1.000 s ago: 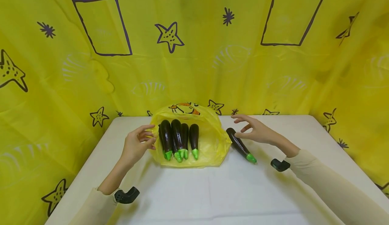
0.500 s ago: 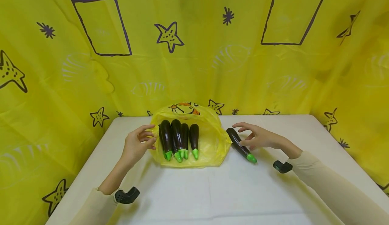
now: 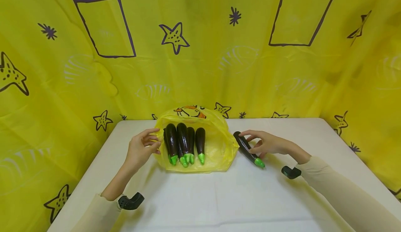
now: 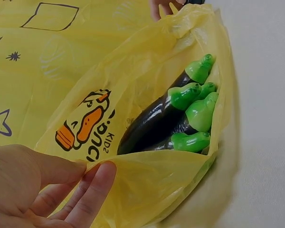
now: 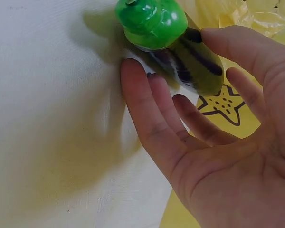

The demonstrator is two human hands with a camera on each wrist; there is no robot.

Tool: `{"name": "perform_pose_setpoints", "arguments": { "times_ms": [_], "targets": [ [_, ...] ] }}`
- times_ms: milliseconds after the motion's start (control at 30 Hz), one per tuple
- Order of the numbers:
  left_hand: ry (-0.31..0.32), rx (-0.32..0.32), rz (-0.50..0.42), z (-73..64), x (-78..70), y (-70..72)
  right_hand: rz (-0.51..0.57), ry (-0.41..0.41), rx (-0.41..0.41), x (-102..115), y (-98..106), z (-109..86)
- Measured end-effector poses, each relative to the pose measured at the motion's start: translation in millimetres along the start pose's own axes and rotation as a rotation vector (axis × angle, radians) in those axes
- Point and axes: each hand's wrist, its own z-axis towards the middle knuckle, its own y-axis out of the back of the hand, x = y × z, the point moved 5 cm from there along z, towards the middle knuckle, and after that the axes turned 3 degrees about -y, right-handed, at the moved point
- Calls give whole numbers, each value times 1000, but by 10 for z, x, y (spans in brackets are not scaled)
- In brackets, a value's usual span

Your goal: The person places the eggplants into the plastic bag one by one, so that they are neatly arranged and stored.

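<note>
My left hand point(image 3: 141, 149) pinches the rim of a yellow plastic bag point(image 4: 166, 175) between thumb and fingers. The bag lies on its side with its mouth spread towards me and carries a printed cartoon duck point(image 4: 85, 123). Inside, several dark eggplants point(image 3: 182, 139) lie side by side, green caps facing the opening. To the right of the bag a single eggplant point(image 3: 245, 148) lies slanted on the table. My right hand point(image 3: 266, 142) reaches over it, fingers and thumb spread to either side; in the right wrist view its green cap point(image 5: 152, 23) shows just beyond the fingertips.
A white-covered table point(image 3: 194, 200) extends in front of the bag and to both sides. Behind it hangs a yellow curtain point(image 3: 200, 75) with starfish drawings, close to the bag's back. Each wrist wears a dark camera band.
My right hand has come down onto the loose eggplant, its fingers moving from above to beside it. The left hand, the bag and the eggplants stay where they were.
</note>
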Motion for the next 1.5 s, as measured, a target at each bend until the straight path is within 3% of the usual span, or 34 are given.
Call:
{"name": "perform_pose_setpoints", "arguments": {
  "times_ms": [1500],
  "targets": [
    [-2,-1,-1,-2,-11,19,-50,14,2,58,-31,-18]
  ]
}}
